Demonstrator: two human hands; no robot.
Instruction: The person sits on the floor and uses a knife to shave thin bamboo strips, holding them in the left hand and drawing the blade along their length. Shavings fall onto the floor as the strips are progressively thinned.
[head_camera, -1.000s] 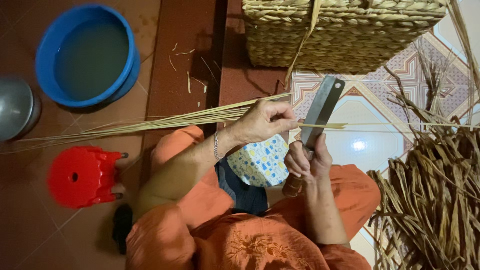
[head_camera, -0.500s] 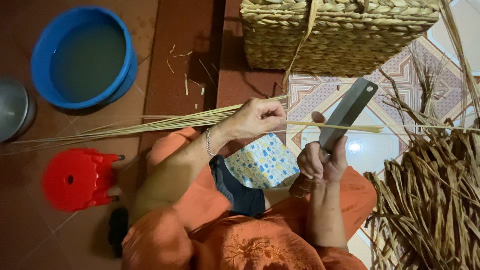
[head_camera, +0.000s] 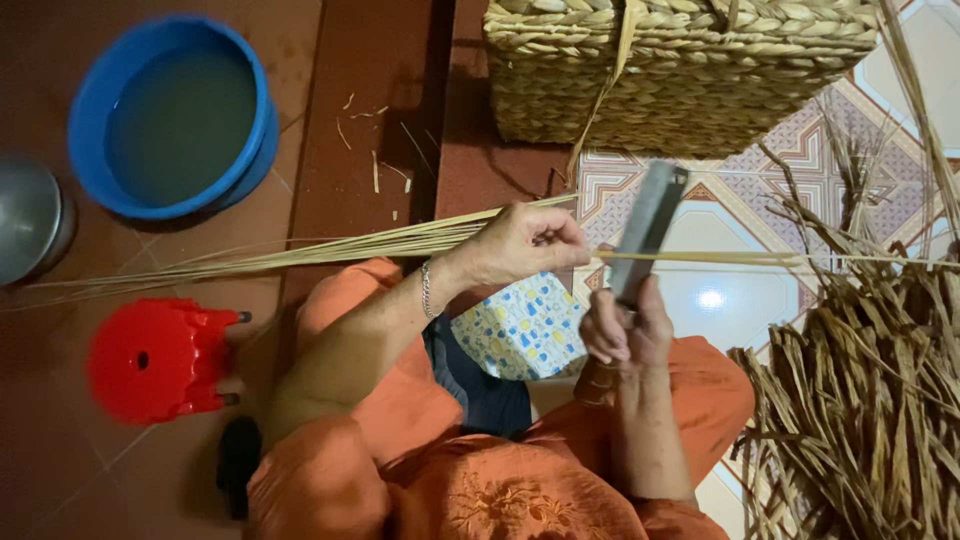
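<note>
The blade (head_camera: 648, 232) gripped in the right hand (head_camera: 618, 328) is dull grey metal with a matt, slightly blurred face, and the thin strips (head_camera: 330, 250) pinched under the left hand's fingers (head_camera: 560, 240) are pale, dry plant fibre, smooth and straw-coloured. Beyond the fingertips, the basket (head_camera: 680, 70) is coarse woven fibre with a rough braided rim; right of the knife hand the heap of dried leaves (head_camera: 860, 400) looks brittle and matt, over glossy patterned floor tile (head_camera: 720, 300) showing a light reflection. Left of the strip-holding hand stand a smooth blue plastic basin (head_camera: 95, 110), a glossy red plastic stool (head_camera: 150, 360) and a metal bowl (head_camera: 30, 220), while the sleeves are matt orange cloth (head_camera: 360, 400).
</note>
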